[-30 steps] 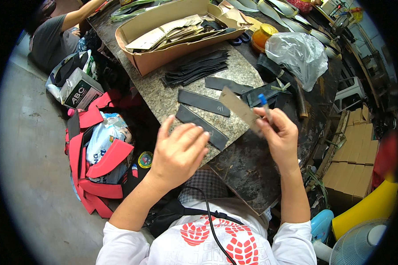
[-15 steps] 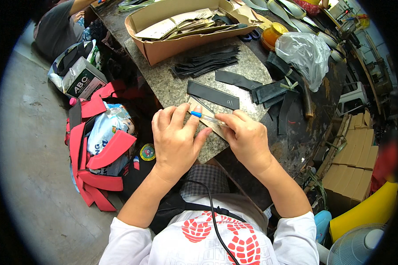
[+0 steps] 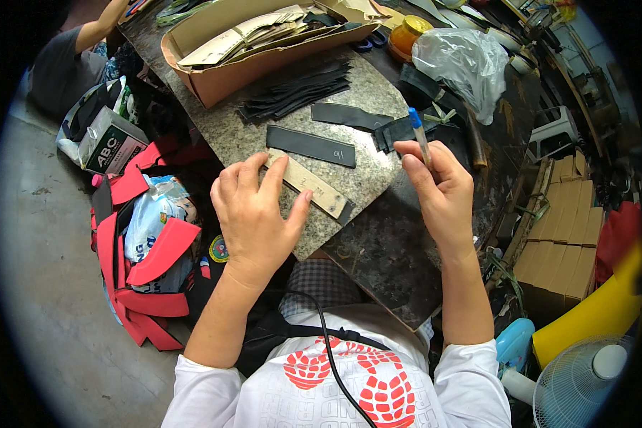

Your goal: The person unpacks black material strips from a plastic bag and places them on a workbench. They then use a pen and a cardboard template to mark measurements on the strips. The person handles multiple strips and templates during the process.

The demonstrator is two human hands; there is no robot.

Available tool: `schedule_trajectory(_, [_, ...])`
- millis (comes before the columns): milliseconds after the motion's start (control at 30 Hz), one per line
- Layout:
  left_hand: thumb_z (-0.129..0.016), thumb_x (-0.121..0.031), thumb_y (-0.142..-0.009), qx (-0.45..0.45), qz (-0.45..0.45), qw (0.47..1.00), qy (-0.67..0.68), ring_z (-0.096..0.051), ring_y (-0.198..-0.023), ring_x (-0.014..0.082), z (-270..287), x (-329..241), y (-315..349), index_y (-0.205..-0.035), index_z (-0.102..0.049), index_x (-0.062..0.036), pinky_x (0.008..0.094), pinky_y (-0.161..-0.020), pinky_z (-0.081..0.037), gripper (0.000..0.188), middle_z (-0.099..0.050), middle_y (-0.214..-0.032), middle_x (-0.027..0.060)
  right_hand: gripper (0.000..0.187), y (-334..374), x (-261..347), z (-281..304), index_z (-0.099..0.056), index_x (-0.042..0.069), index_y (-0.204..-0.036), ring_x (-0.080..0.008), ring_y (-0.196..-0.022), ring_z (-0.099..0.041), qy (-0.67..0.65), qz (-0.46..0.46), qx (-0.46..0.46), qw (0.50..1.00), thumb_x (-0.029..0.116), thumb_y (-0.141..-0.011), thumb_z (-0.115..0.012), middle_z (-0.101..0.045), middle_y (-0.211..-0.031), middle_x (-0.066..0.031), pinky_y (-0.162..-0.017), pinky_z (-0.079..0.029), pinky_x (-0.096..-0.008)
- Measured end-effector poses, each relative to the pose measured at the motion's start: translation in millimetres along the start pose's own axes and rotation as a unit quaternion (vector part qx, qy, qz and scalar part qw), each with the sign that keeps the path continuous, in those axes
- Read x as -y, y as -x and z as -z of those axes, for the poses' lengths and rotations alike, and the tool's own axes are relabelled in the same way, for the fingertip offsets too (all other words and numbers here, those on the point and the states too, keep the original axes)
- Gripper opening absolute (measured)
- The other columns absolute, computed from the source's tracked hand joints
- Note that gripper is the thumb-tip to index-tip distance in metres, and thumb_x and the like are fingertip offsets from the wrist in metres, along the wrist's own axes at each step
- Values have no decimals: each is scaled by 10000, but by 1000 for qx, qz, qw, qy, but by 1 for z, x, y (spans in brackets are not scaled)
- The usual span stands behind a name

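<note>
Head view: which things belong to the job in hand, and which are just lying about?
Likely in the job:
- tan strip under the left hand
- black strip beneath it
- pen in the right hand
- stone slab

Apparently just about:
- plastic bag
- orange jar
- fan

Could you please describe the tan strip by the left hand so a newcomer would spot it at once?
On the dark table, find the speckled slab. Toward its near corner, the left hand partly covers one end of a flat tan strip. Its pale surface sets it apart from the black strips farther up the slab.
</note>
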State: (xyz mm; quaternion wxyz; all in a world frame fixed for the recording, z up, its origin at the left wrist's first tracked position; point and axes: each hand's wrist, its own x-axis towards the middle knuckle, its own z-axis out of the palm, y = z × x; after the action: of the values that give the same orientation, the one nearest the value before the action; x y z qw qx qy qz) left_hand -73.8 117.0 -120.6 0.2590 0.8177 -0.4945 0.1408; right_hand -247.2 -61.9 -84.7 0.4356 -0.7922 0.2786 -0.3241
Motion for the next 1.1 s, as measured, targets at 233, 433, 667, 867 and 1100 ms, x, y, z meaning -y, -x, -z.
schedule_trajectory(233, [-819, -278, -787, 3, 5, 1000, 2, -519, -1172, 340, 0, 2, -2, -1243, -675, -70, 468, -1026, -411, 521, -598, -1246, 122, 226, 13, -12, -6, -731, 21, -1077, -87, -757, -567, -168, -61, -19, 984, 223, -1063, -628, -643, -904, 3, -693, -475, -257])
schedule_trajectory(433, [-824, -285, -779, 9, 12, 1000, 7, -517, -1170, 341, 1, -1, -1, -1236, -674, -79, 472, -1027, -400, 523, -592, -1231, 123, 213, 17, -17, -12, -700, 19, -1114, -71, -719, -532, -95, -20, 11, 995, 192, -1086, -577, -646, -943, -8, -653, -454, -245])
schedule_trajectory(667, [-831, -378, -780, -4, 19, 999, 28, -503, -1119, 320, 2, -10, 13, -1135, -748, -120, 518, -1028, -359, 447, -558, -1119, 107, 277, 26, -1, -23, -750, 78, -1024, -238, -758, -705, 119, 55, 144, 981, 214, -808, -858, -662, -908, -72, -656, -545, -342])
schedule_trajectory(867, [-823, -392, -789, -8, 30, 999, 40, -490, -1133, 315, 1, -8, 14, -1185, -742, -116, 521, -1042, -339, 489, -568, -1160, 106, 261, 24, 3, -29, -755, 112, -1017, -235, -747, -720, 139, 58, 143, 978, 201, -797, -861, -666, -909, -59, -653, -558, -353])
schedule_trajectory(1100, [-816, -343, -778, -4, 32, 999, 22, -490, -1169, 325, -1, -6, 11, -1220, -719, -94, 530, -1066, -332, 517, -569, -1217, 113, 220, 28, -1, -34, -757, 121, -1026, -240, -719, -703, 152, 84, 120, 977, 165, -826, -836, -656, -896, -62, -630, -542, -368])
